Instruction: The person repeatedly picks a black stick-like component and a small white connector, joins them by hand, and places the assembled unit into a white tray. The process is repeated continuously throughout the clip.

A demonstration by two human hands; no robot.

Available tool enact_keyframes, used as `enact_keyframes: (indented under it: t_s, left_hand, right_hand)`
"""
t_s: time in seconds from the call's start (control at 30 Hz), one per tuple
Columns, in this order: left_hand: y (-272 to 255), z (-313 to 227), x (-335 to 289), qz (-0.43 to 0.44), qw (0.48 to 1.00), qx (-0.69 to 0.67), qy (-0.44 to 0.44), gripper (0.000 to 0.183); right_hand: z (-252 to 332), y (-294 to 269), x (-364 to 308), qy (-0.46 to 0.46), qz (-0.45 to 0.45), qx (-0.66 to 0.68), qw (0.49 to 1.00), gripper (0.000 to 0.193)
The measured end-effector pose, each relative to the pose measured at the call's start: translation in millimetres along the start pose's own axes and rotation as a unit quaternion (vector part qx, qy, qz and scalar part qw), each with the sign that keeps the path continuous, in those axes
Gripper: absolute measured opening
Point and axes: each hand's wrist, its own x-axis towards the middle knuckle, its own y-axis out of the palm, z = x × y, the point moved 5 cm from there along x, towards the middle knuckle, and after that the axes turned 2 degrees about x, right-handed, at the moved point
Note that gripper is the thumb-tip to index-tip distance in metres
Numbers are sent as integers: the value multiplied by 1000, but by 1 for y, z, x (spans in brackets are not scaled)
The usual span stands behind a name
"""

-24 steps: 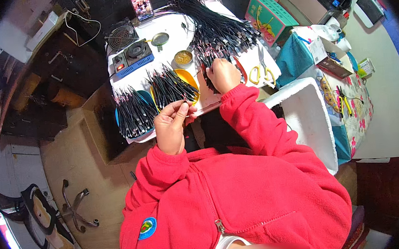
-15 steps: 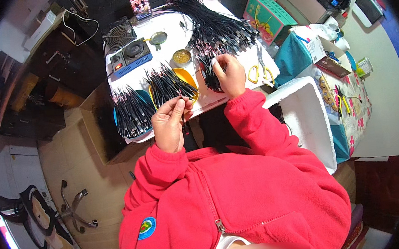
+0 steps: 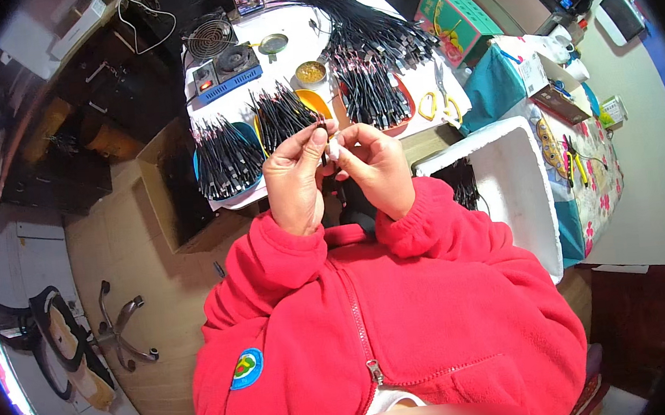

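My left hand (image 3: 296,180) is closed in a pinch on a thin black cable (image 3: 325,157), its end reaching just above the fingertips. Right beside it, my right hand (image 3: 382,168) has thumb and forefinger pressed together close to that end; what it grips is too small to make out. Just beyond the hands are short black cables with metal plugs, laid in a blue tray (image 3: 258,184), a yellow tray (image 3: 313,98) and a red tray (image 3: 402,129). A round tin (image 3: 310,73) of amber material stands behind the yellow tray.
A small blue-fronted heater (image 3: 230,80) with a lit switch stands at the back left near a fan (image 3: 210,38). Behind lies a large heap of black cables (image 3: 364,27). Yellow-handled scissors (image 3: 442,103) lie at right, above a white foam box (image 3: 533,190).
My right hand has come from the red tray back toward me and left, and now meets my left hand. The left hand has moved slightly right and up. The view has shifted a little.
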Motion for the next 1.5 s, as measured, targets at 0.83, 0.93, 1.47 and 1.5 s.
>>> enact_keyframes:
  t_s: [0.83,0.93,1.47,1.5]
  left_hand:
    - [3,7,-18,101,992,-23,-73,16]
    - [3,7,-18,103,992,-20,-74,16]
    - [-4,-7,-21,60,986,155,24,15]
    - [-5,-8,-21,48,984,171,33,15]
  right_hand:
    - [24,-16,12,-6,98,101,990,14]
    - [14,-17,12,32,95,164,981,14]
    - [12,-10,6,5,72,126,989,9]
    - [15,-10,5,-26,73,94,993,9]
